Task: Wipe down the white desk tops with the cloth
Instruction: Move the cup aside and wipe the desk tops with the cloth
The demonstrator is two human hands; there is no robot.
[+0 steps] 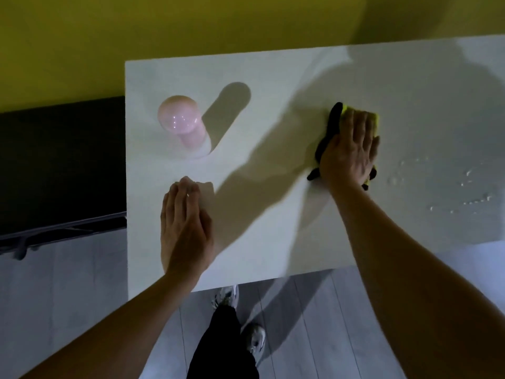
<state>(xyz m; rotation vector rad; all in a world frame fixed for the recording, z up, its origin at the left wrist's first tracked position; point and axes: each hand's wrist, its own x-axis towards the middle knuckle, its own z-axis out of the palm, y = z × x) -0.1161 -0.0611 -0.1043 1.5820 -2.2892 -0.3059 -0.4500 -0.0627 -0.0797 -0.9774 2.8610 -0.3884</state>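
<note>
Two flat hands: right hand presses one cloth, left hand rests on desk.

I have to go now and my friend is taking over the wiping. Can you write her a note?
Right hand: flat, pressing the cloth on the desk, mid-top.
Left hand: open, flat on the desk near its left edge, holding nothing.
Pink bottle stands at the back left.
Water drops sit right of the cloth, not wiped yet.
Left to do: wipe the drops, then around the bottle.
</note>
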